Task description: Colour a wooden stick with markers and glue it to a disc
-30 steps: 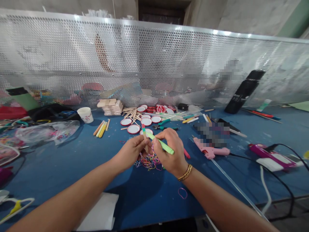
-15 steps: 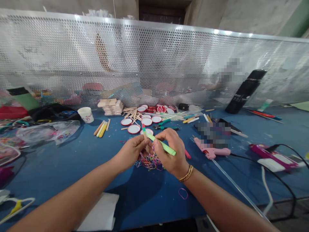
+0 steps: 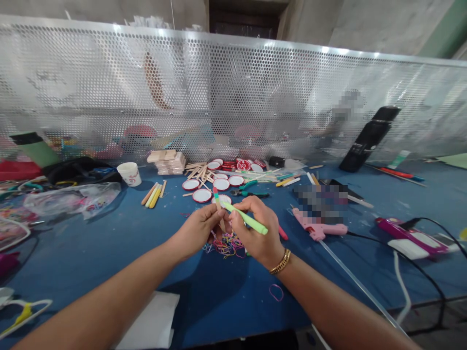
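My left hand [image 3: 199, 229] is closed around a wooden craft stick [image 3: 218, 204], held upright with its tip coloured red and a green band below. In my right hand [image 3: 260, 231] is a light green marker [image 3: 248, 221], gripped like a pen, its front end pointing at the stick. Whether the marker's tip touches the wood I cannot tell. Beneath both hands lies a tangle of coloured rubber bands [image 3: 229, 247], partly hidden by my fingers. Just beyond are white jar lids with red rims [image 3: 202, 195] and teal-handled pliers [image 3: 251, 193].
Bundled sticks [image 3: 170, 163], loose sticks [image 3: 199, 171], a paper cup [image 3: 129, 174] and more markers [image 3: 154, 195] stand further back. To the right lie a pink glue gun [image 3: 319, 228] with its cord and a black bottle [image 3: 368, 141]. A perforated metal screen [image 3: 248, 97] bounds the table behind.
The marker's front end has shifted very slightly away from the craft stick. Both hands otherwise keep nearly the same place and grip.
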Demonstrator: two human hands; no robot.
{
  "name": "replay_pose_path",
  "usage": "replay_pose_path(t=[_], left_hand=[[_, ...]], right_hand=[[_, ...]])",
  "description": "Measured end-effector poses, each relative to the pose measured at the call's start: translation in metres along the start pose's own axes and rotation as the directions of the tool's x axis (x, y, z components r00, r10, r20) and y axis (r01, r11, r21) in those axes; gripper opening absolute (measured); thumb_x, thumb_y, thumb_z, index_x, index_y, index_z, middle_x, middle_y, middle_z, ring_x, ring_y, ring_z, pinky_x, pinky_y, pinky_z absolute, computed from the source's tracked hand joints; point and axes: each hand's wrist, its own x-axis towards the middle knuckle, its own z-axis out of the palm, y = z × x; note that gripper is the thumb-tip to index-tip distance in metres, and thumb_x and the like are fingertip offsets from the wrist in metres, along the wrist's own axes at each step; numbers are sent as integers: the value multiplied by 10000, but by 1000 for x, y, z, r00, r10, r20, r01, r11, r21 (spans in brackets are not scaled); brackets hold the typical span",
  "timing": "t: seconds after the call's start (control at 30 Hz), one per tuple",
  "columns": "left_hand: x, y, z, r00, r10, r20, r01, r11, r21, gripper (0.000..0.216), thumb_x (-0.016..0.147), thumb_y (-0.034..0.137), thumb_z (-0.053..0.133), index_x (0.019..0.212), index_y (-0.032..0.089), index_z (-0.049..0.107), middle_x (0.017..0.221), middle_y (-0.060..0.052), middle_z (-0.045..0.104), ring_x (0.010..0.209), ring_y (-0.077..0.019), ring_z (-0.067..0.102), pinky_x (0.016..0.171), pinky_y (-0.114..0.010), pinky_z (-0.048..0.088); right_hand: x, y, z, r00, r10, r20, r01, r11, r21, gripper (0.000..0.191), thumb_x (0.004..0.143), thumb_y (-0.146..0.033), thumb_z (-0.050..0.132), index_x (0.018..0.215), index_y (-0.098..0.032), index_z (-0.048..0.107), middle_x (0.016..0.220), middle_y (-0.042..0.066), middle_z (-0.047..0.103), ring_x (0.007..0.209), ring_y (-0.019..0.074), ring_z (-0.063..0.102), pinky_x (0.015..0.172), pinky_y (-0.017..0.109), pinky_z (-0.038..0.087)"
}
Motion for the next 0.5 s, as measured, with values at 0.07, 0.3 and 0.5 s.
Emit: replay_pose_path(t=[0.07,0.3,0.5], left_hand=[[0,0,0,1000,-4,2,4,1000,-5,342,913,490,507,758,189,549,625,20,548,488,-87,457,456,-222,336],[1,-1,0,1000,-11,11,11,1000,1,312,901,473,531,789,181,541,634,27,529,529,-93,466,483,-219,351],[0,-2,-1,1000,-13,19,13,1000,25,320,917,475,498,806,179,544,656,21,541,540,-98,475,485,-225,372]], right_hand=[[-1,0,0,1000,11,4,-11,1000,0,24,851,-199,549,840,-212,567,751,23,644,733,175,624,685,316,503],[-2,-2,3,999,-32,43,30,999,40,35,849,-186,554,839,-219,561,754,15,626,738,174,604,691,318,498],[-1,-3,4,998,-36,48,34,999,38,36,852,-181,556,837,-213,563,754,18,625,729,174,599,678,313,491]])
